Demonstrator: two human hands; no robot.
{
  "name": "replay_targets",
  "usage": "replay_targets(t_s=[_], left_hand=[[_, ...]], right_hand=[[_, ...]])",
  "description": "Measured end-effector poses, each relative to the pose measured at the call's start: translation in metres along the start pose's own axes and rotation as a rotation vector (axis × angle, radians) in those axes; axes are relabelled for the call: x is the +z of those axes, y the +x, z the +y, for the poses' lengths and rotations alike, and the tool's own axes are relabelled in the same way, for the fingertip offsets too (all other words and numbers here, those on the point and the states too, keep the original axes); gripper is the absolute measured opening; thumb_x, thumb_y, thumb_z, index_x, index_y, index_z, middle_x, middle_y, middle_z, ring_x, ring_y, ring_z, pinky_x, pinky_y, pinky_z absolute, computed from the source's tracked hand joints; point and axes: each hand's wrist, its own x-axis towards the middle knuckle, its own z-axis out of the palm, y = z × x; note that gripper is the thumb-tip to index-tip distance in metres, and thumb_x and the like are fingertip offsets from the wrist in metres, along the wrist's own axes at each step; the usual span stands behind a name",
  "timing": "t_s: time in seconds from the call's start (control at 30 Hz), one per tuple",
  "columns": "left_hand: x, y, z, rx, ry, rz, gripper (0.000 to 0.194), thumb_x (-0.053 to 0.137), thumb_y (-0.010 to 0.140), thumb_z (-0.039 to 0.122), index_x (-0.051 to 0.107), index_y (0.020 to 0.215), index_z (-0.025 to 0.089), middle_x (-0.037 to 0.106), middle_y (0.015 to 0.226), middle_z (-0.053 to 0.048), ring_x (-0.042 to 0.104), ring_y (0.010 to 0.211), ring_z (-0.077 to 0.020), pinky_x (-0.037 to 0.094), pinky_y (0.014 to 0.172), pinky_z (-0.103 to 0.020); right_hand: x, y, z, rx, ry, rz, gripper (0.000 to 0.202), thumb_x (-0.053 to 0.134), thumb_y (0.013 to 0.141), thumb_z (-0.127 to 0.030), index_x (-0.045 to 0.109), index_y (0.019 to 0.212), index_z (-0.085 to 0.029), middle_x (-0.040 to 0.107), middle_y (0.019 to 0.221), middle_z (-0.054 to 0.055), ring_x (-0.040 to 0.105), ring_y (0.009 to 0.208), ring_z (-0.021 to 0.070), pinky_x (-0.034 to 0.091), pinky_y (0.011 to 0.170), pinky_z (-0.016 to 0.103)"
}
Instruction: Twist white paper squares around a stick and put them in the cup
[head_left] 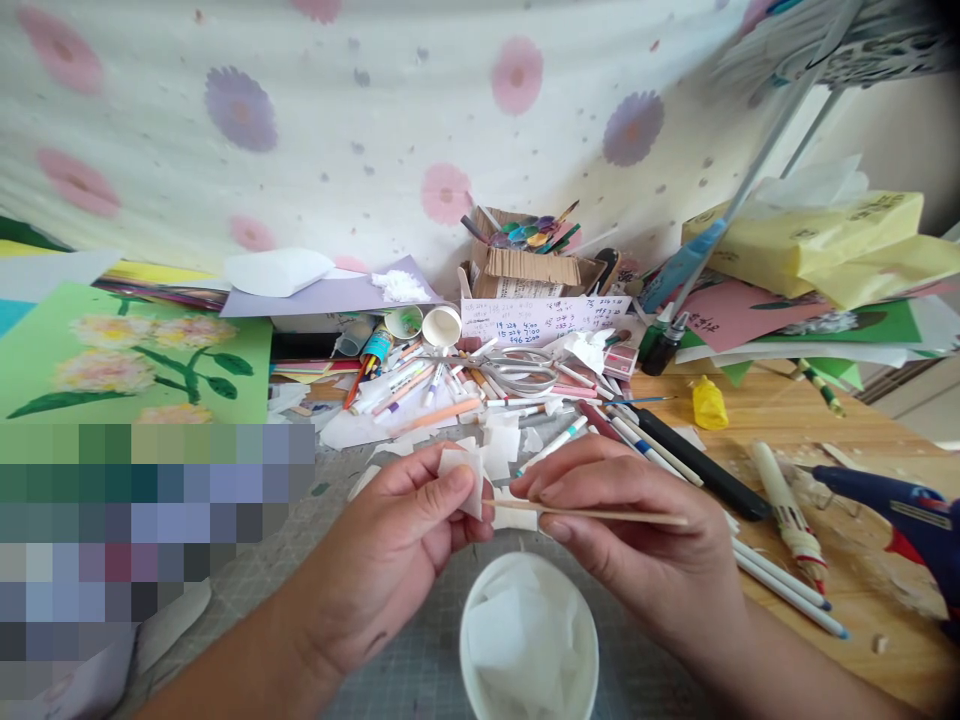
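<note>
1. Centrally, a small white paper square sits above the grey cutting mat, folded over a little, with the thumb and fingers of the left hand closed on it.
2. The right hand has its fingers pinched on a slim wooden stick, which lies nearly level and points left; its tip reaches the paper's lower right edge, though whether the two touch is hard to tell.
3. Just below the hands stands a round white bowl, holding a loose heap of thin white sheets.
4. Beyond the hands, more white paper scraps lie scattered on the mat.
5. Farther back, a white paper cup is tipped with its mouth facing forward; beside it, another cup shows something green inside.
6. Behind those, an open cardboard box holds brushes and colourful pieces that stick out of the top.
7. Scissors rest among a spread of markers in front of the box.
8. On the wooden tabletop to the right lies a blue glue gun; above it, white tissue pokes out of a yellow packet on stacked coloured paper.
</note>
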Motion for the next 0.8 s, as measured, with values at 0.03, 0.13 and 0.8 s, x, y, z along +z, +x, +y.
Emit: replay_targets(t_s=[0.03, 0.13, 0.8], left_hand=[[0.0000, -0.0004, -0.0001, -0.002, 0.008, -0.006, 0.027, 0.084, 0.084, 0.035, 0.073, 0.067, 0.016, 0.064, 0.070, -0.001, 0.056, 0.069, -0.0147, 0.050, 0.068, -0.025], [0.0002, -0.0011, -0.0001, -0.007, 0.021, -0.021, 0.028, 0.083, 0.085, 0.036, 0.073, 0.067, 0.016, 0.063, 0.069, -0.002, 0.055, 0.068, -0.0152, 0.049, 0.067, -0.025], [0.0014, -0.0014, -0.0003, -0.007, -0.006, -0.023, 0.028, 0.081, 0.087, 0.035, 0.072, 0.068, 0.016, 0.061, 0.071, -0.002, 0.055, 0.069, -0.0156, 0.050, 0.068, -0.026]], right_hand=[[-0.0001, 0.0003, -0.0004, 0.000, -0.005, 0.000, 0.023, 0.079, 0.082, -0.002, 0.080, 0.094, -0.022, 0.080, 0.085, 0.006, 0.079, 0.080, 0.0218, 0.065, 0.071, 0.033], [-0.0008, 0.0007, -0.0010, 0.005, -0.015, 0.001, 0.024, 0.079, 0.081, -0.002, 0.080, 0.094, -0.022, 0.080, 0.086, 0.006, 0.079, 0.080, 0.0223, 0.066, 0.072, 0.034], [-0.0009, 0.0005, -0.0021, 0.003, -0.051, -0.009, 0.021, 0.079, 0.083, -0.005, 0.080, 0.093, -0.023, 0.081, 0.084, 0.005, 0.078, 0.081, 0.0224, 0.066, 0.074, 0.035]])
